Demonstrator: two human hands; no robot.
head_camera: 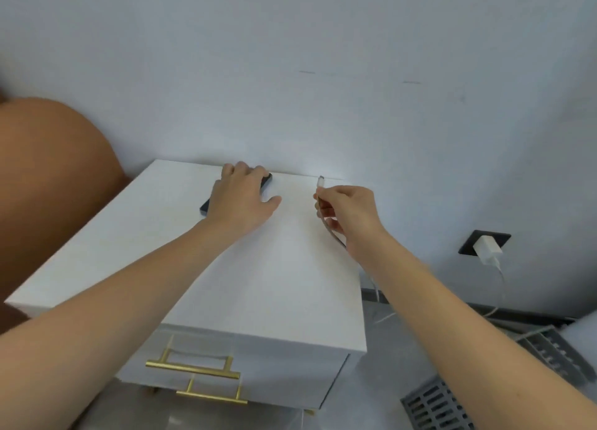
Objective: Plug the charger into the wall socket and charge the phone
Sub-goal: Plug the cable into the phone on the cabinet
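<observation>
Charger (489,249) sat plugged in the wall socket (470,243), right of the white tabletop (274,268). The left hand (240,200) lay flat, fingers spread, covering the dark phone (267,181) near the wall. The right hand (350,216) had its grip pinched on the cable (331,234), connector upward.

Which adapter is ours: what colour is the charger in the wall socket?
White, on a black wall socket; the charger shows in the head view.

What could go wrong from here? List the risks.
1. The phone lies near the nightstand's back edge; the left hand could nudge it off.
2. The cable hangs loosely from the charger to the right hand; a tug might loosen the plug.
3. The connector could be misaligned with the port.
</observation>
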